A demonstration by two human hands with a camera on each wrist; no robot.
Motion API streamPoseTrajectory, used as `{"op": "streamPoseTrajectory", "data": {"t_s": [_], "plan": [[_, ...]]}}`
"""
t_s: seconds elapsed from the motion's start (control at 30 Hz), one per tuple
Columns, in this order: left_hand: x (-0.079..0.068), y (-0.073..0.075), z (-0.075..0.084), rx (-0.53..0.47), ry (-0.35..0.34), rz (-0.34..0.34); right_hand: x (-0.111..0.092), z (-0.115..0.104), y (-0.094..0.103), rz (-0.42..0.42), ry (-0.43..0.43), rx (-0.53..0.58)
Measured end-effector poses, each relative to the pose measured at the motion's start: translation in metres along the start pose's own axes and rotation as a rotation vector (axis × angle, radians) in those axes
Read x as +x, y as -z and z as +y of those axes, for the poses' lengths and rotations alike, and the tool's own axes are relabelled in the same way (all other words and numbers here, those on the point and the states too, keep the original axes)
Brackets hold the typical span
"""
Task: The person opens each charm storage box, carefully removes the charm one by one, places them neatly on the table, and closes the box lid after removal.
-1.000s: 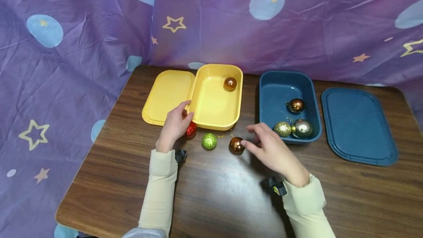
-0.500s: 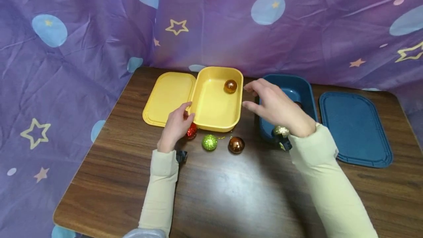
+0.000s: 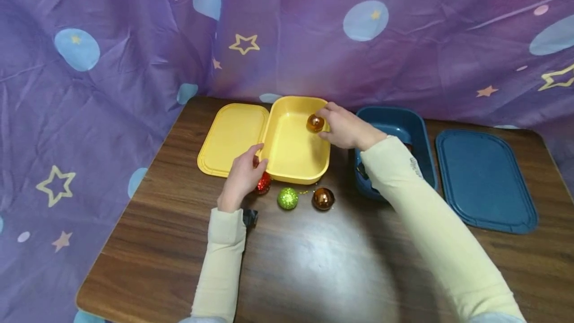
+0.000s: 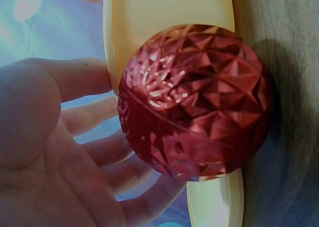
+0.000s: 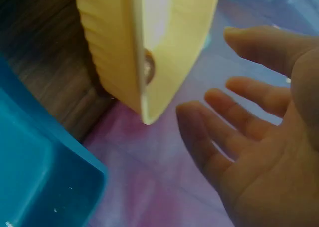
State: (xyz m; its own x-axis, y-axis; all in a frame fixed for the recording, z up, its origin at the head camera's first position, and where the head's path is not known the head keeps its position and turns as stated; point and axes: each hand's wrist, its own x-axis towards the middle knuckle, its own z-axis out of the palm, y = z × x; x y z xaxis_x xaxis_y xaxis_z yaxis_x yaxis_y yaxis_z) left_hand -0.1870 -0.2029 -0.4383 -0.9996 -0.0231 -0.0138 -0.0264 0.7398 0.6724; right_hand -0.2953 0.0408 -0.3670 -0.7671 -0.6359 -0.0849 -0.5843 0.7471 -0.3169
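Note:
My left hand (image 3: 243, 173) stands at the near left corner of the yellow box (image 3: 296, 176), fingers loosely spread. A red faceted ball ornament (image 4: 197, 102) sits right by its palm, large in the left wrist view; the head view shows red glitter (image 3: 263, 183) beside the hand. My right hand (image 3: 347, 127) reaches over the box's right rim, thumb and fingers apart, close to an amber ball ornament (image 3: 315, 123) inside. In the right wrist view that hand (image 5: 259, 122) holds nothing. A green glitter ball (image 3: 287, 198) and a brown shiny ball (image 3: 323, 199) lie in front of the box.
A yellow lid (image 3: 233, 138) lies left of the yellow box. The blue box (image 3: 392, 113) stands to the right, partly covered by my right sleeve, which hides most of its contents. Beyond it lies a blue lid (image 3: 486, 178). A purple curtain (image 3: 314, 54) hangs behind the table.
My right hand has moved from beside the brown ball, up past the blue box, to the amber ball in the yellow box. My left hand has stayed in place; the view has tilted slightly.

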Motion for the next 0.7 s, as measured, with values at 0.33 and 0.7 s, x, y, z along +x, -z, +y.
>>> {"op": "streamPoseTrajectory", "data": {"t_s": [0.33,0.7], "plan": [[0.000,-0.002,-0.001,0.008,0.001,0.005,0.023,0.006,-0.018,-0.056,-0.075,-0.023],[0.000,-0.002,-0.001,0.006,0.010,0.006,0.036,0.006,-0.033,-0.116,-0.133,-0.042]]}}
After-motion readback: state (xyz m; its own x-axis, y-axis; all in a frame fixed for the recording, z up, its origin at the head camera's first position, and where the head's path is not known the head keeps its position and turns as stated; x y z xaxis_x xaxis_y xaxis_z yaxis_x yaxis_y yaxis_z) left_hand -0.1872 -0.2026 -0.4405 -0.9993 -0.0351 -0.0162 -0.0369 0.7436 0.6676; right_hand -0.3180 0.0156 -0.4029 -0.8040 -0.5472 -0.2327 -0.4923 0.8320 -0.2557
